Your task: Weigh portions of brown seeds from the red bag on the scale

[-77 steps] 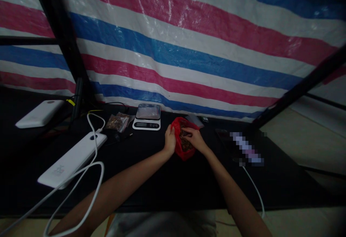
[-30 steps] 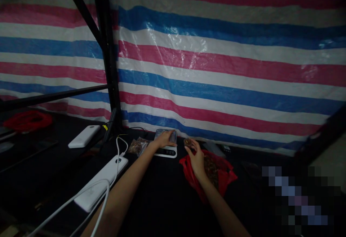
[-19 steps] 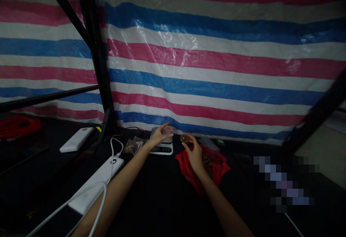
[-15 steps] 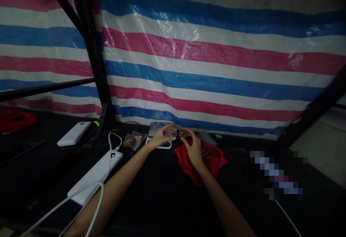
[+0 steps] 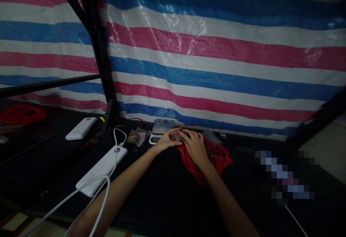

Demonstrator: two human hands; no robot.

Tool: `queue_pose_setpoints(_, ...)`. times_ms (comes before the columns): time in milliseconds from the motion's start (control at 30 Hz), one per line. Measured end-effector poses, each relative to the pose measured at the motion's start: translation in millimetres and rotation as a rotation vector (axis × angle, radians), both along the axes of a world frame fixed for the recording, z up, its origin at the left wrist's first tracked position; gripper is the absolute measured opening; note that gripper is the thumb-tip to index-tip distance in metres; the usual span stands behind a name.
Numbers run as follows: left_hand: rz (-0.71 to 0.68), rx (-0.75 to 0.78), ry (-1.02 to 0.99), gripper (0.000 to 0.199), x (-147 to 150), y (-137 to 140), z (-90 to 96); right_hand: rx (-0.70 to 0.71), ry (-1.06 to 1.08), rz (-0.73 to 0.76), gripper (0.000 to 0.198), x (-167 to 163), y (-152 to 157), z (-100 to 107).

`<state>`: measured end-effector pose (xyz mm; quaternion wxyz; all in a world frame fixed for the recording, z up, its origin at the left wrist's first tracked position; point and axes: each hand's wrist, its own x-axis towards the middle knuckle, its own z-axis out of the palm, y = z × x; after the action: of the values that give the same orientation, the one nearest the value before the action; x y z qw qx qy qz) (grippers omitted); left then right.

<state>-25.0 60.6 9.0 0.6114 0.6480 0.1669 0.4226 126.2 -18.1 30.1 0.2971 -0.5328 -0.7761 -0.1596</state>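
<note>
**Currently: both hands joined over a small clear pouch in front of the scale**

Presently the left hand (image 5: 168, 141) and the right hand (image 5: 195, 147) meet at the middle of the black table top (image 5: 162, 201), fingertips touching. Between them sits a small clear plastic pouch (image 5: 176, 136), pinched at its left side by the left thumb and forefinger. The right hand's fingers curl down onto the pouch from the right; whether they grip it or press something into it cannot be told, since the fingertips hide the opening.

Position of the pouch: just in front of the small white digital scale with a steel platform (image 5: 161, 130), and at the upper left edge of the crumpled red plastic bag of brown pieces (image 5: 216, 157). The right hand lies directly over that red bag; the left hand lies between the bag and the scale. The pouch is equally close to both hands, and its long axis cannot be made out.

Surrounding items:
- A filled clear pouch of brown material (image 5: 137, 136) lies left of the scale, apart from both hands.
- A long white power bank (image 5: 102, 170) with a white cable (image 5: 81, 197) lies near the left forearm.
- A second, smaller white power bank (image 5: 80, 133) lies further left.
- A red, white and blue striped tarpaulin (image 5: 216, 60) hangs behind the table.
</note>
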Motion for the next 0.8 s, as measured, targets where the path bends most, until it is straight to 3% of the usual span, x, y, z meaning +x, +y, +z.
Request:
queue_pose_setpoints(233,0.053,0.064,0.007,0.065,1.9,-1.8,-3.7,0.088,-0.113,0.137,0.042,3.9,2.1,-2.2)
queue_pose_setpoints(467,0.068,0.120,0.074,0.054,3.1,-4.7,-3.5,0.099,-0.125,0.165,0.030,-5.0,-3.0,11.8)
queue_pose_setpoints(700,0.079,0.122,0.133,0.056,2.2,-2.9,-2.7,0.169,-0.238,0.243,0.033,5.4,4.8,3.1)
queue_pose_setpoints(800,0.071,0.104,0.125,0.054,2.6,-5.3,-1.6,0.150,-0.167,0.245,0.036,6.3,3.2,2.9)
